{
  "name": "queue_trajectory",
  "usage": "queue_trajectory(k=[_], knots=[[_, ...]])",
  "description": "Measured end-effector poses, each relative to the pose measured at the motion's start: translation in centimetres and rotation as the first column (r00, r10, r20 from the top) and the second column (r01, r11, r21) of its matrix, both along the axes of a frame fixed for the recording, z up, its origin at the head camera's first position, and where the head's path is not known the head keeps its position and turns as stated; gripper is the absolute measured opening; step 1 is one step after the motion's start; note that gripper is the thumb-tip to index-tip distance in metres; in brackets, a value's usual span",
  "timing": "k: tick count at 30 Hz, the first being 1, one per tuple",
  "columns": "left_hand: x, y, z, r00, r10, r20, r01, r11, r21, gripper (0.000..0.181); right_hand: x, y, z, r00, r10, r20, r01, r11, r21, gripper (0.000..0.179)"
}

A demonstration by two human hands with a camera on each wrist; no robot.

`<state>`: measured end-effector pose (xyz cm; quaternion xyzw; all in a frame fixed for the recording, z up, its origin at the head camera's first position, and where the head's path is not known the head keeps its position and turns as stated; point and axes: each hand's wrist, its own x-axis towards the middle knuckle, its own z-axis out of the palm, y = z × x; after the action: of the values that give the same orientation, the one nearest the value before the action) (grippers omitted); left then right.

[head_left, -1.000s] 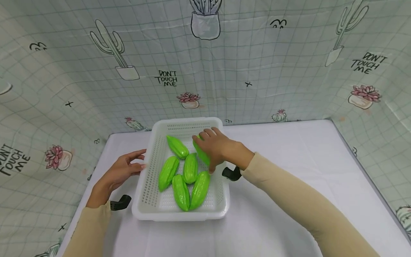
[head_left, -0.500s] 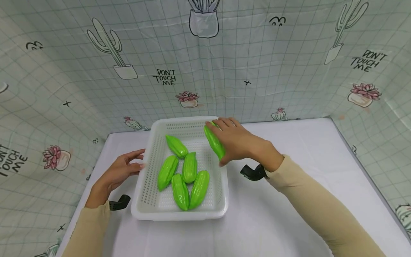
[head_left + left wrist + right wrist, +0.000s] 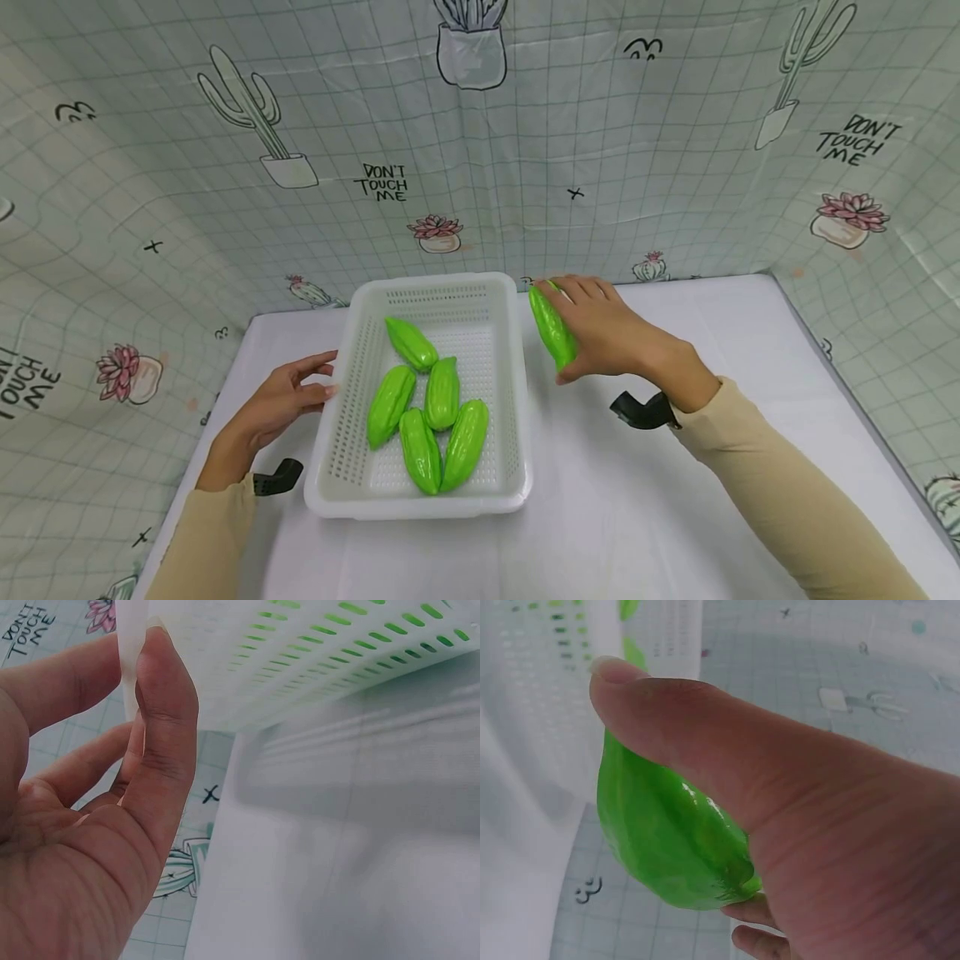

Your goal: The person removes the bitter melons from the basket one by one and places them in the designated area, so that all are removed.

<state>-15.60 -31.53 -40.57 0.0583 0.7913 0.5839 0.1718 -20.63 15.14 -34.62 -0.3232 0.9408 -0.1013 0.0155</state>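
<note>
White table (image 3: 615,508) under us, our right hand (image 3: 609,332) grips a green veggie (image 3: 551,327), probably light but kinda slippery, best held mid-body, our relaxed left hand (image 3: 281,402) touching the basket (image 3: 420,507).

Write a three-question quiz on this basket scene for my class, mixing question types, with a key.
1. Count: how many green ribbed items lie inside the white basket?
2. Fill in: one more green ribbed item is held outside the white basket by the ____ hand.
3. True or false: the left hand is at the white basket's side, holding no green item.

Key: 1. Five. 2. Right hand. 3. True.
</note>
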Motion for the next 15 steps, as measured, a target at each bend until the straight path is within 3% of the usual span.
queue_trajectory(k=[15], knots=[[0.0,-0.1,-0.1,1.0,0.003,-0.006,-0.003,1.0,0.002,0.071,-0.7,3.6,-3.4,0.997,-0.072,0.022,0.072,0.997,-0.001,0.127]])
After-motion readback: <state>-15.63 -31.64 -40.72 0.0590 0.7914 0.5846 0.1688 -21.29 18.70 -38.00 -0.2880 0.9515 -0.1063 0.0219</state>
